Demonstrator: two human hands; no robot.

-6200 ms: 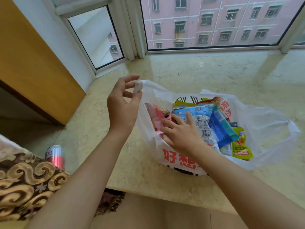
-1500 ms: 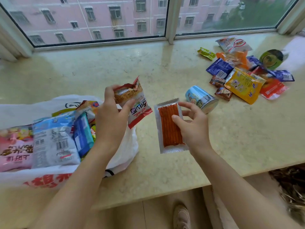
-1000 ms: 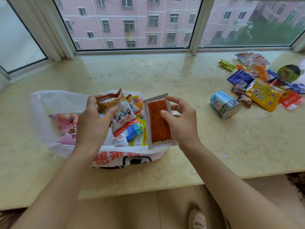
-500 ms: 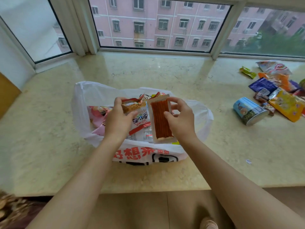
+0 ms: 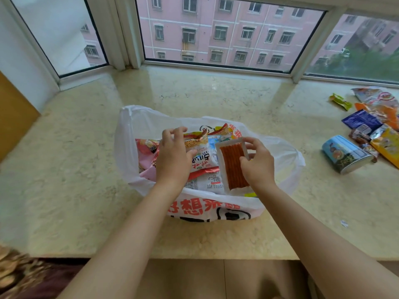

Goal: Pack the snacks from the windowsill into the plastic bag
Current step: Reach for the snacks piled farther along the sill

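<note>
Over the open plastic bag [image 5: 280,152] on the windowsill [image 5: 64,180], a noodle packet [image 5: 200,154] is pinched by the left hand [image 5: 172,156] and an orange strip packet [image 5: 233,167] by the right hand [image 5: 259,162] — a blue tin [image 5: 343,154] and loose snacks [image 5: 373,124] are left well apart, rightward.

— Item one, location?
— Plastic bag [image 5: 138,130] lies on the windowsill [image 5: 64,190], centre, snack packets inside.
— Item two?
— Can [image 5: 343,155] on its side, right of the bag; loose snacks [image 5: 360,121] behind and beside it.
</note>
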